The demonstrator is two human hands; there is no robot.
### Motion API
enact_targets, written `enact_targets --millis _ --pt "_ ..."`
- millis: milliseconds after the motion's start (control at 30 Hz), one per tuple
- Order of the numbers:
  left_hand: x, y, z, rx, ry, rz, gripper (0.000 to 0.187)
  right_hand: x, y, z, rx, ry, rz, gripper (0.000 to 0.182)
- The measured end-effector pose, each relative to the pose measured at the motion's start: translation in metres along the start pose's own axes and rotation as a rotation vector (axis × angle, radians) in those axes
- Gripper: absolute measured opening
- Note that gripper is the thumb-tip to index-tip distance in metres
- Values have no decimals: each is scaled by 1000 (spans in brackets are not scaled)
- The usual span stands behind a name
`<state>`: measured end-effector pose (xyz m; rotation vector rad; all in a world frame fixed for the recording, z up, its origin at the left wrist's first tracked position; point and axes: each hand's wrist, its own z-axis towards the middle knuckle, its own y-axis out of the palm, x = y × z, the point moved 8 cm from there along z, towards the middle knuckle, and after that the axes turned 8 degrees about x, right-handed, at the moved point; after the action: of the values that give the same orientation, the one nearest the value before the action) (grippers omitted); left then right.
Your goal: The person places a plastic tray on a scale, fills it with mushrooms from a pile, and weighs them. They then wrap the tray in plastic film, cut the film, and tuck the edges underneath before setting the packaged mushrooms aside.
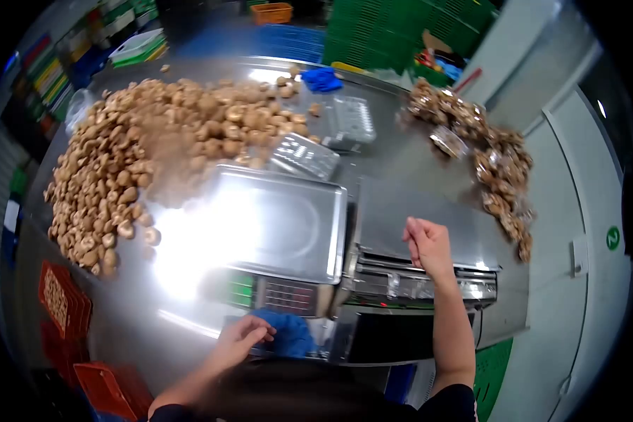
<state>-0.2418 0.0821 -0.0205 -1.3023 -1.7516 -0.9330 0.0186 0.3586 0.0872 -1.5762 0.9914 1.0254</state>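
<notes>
My left hand (pixel 243 337), its fingers bent and close together, is beside a crumpled blue cloth (pixel 290 333) at the near edge of the table. I see nothing in it. Over the flat metal plate of a wrapping machine (pixel 429 211), my right hand (pixel 427 245) is curled shut, with nothing visible in it. Between and beyond my hands is a bare metal tray (pixel 288 225) on a scale with a keypad (pixel 287 296). Behind the tray lie clear plastic trays (pixel 306 156).
A large heap of mushrooms (pixel 105 162) covers the left and back of the table. Wrapped packs of mushrooms (pixel 499 169) are piled along the right edge. A blue cloth or glove (pixel 321 79) lies at the back. Red crates (pixel 65 299) stand at the lower left, green crates (pixel 373 35) behind.
</notes>
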Motion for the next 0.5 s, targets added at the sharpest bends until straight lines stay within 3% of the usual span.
enact_targets --millis 133,233,267,367,400,500 --pt "0 -81 8 88 23 -28 21 -28 102 45 -33 -179 -129 17" --pt "-5 -147 16 184 52 56 20 -31 170 91 -16 -365 -352 19" --pt "-9 -170 18 223 63 122 20 -27 193 112 -68 -475 -672 37" --pt "-15 -229 19 333 87 175 18 -8 236 165 9 -701 -945 61" --pt "-20 -247 20 368 85 166 18 12 239 194 -13 -614 -1033 85" --pt "-26 -283 18 441 28 122 16 47 244 238 -126 -459 -1054 97"
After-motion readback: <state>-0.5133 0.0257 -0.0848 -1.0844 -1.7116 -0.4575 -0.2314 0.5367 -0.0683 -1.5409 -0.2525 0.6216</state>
